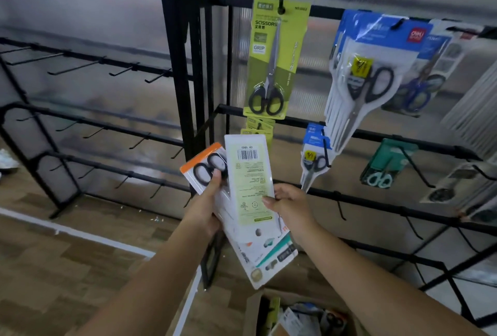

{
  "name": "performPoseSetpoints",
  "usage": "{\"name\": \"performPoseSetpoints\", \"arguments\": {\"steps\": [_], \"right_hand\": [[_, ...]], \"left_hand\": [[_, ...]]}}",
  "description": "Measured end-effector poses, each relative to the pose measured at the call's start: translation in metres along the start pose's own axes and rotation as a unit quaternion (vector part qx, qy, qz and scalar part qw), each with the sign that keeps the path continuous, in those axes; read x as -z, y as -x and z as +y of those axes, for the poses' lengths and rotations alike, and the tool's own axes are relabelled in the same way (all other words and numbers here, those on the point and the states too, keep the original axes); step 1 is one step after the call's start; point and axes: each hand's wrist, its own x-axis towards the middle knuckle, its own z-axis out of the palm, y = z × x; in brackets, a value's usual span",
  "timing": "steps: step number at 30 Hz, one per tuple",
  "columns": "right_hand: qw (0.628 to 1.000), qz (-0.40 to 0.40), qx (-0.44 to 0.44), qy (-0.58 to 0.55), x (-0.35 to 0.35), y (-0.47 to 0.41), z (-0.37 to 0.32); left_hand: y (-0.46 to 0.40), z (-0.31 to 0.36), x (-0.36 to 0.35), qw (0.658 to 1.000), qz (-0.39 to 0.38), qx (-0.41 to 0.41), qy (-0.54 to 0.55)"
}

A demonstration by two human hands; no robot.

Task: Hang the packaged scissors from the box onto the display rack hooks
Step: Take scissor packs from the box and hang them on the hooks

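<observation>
My left hand [208,205] grips a fanned stack of packaged scissors, with an orange-edged pack [200,167] at the left and a teal-striped pack [266,257] at the bottom. My right hand [289,208] pinches the right edge of the top pack [248,174], a yellow-green one turned back side up with its barcode showing. Above it a matching yellow-green scissors pack [271,58] hangs on a hook of the black display rack [188,72]. The cardboard box [293,314] with more packs sits open on the floor below my arms.
Blue-and-white scissors packs [363,72] hang to the right, with a smaller one [313,158] and a teal pack [384,166] on lower hooks. Bare hooks [123,71] line the left rack section. Wooden floor with a white line [80,233] lies below.
</observation>
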Motion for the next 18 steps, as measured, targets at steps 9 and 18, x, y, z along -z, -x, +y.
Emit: {"name": "performPoseSetpoints", "arguments": {"steps": [9,18], "right_hand": [[0.976,0.078,0.200,0.038,0.026,0.018,-0.045],[0.828,0.072,0.473,0.293,0.036,0.016,-0.053]], "left_hand": [[0.010,0.011,0.014,0.996,0.043,-0.034,-0.072],[0.028,0.022,0.008,0.992,-0.094,-0.038,-0.069]]}}
